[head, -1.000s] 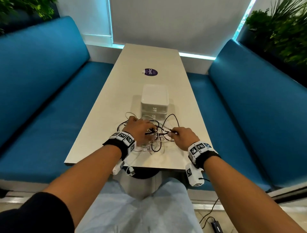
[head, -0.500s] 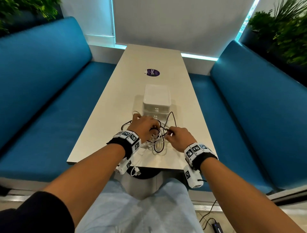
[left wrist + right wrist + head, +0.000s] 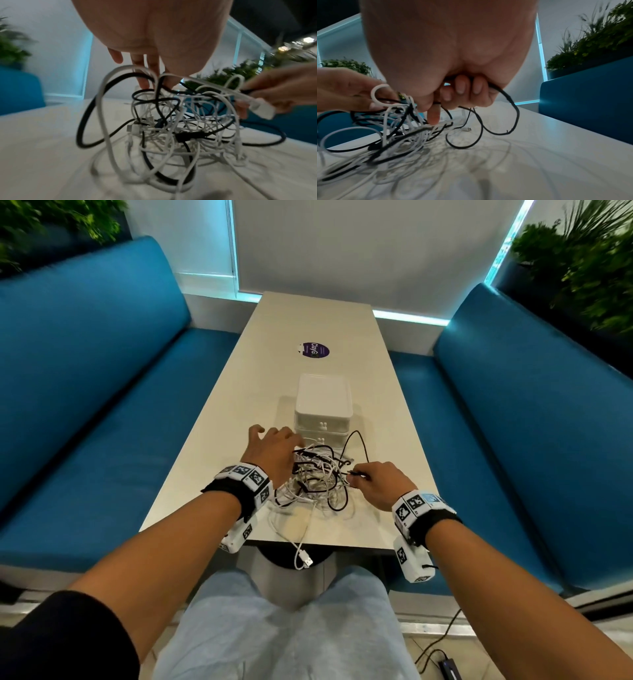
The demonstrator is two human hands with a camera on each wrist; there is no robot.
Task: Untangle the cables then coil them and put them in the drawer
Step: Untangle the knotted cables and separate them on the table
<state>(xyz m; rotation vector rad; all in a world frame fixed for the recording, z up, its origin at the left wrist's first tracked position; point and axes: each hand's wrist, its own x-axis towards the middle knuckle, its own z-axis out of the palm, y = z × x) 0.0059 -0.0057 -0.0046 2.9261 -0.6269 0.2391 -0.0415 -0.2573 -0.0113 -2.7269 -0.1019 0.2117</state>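
A tangle of white and black cables (image 3: 318, 477) lies on the pale table (image 3: 219, 446) just in front of a small white drawer box (image 3: 323, 405), whose drawers are closed. My left hand (image 3: 270, 450) hovers at the tangle's left with thumb and fingers spread. In the left wrist view its straight fingers (image 3: 150, 67) reach into the top loops, which rise up to them. My right hand (image 3: 376, 484) grips a thin black cable (image 3: 511, 108) in curled fingers (image 3: 462, 88) at the tangle's right. One white USB plug (image 3: 306, 559) hangs over the near table edge.
A round purple sticker (image 3: 315, 350) lies farther up the table. Blue benches (image 3: 85, 405) (image 3: 531, 422) run along both sides, with plants (image 3: 582, 261) behind them. A black cable and adapter (image 3: 445, 669) lie on the floor at the lower right.
My left hand has spread open and shifted toward the drawer box, lifting loops. The right hand has drawn the black cable's end slightly to the right. A white plug now dangles off the near edge.
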